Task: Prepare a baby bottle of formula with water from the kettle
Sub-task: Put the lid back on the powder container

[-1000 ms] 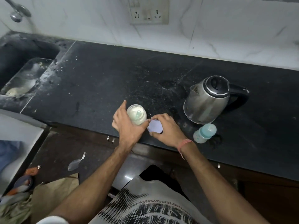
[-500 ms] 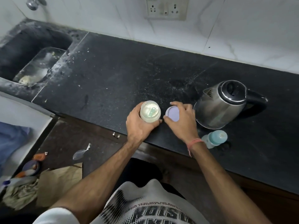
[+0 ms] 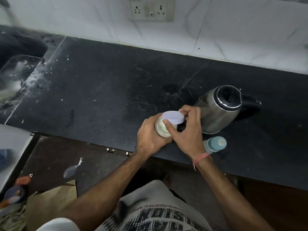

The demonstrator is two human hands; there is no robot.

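A small formula jar [image 3: 161, 129] with pale powder stands near the front edge of the black counter [image 3: 106, 90]. My left hand [image 3: 150, 139] wraps around its side. My right hand [image 3: 188, 130] holds a pale lilac round lid [image 3: 173, 117] tilted just over the jar's mouth, thumb and fingers on its rim. A steel kettle [image 3: 218, 110] with a black lid and handle stands right behind my right hand. The baby bottle [image 3: 215, 145] with its teal cap stands in front of the kettle, beside my right wrist.
A sink [image 3: 18, 70] lies at the far left of the counter. A wall socket [image 3: 151, 9] sits on the white tiles behind. On the floor below lie a torn wrapper [image 3: 71, 170], brown paper [image 3: 51, 202] and cloth.
My right hand has lifted the lilac lid from the counter beside the jar and brought it over the jar's mouth. The left hand stays on the jar.
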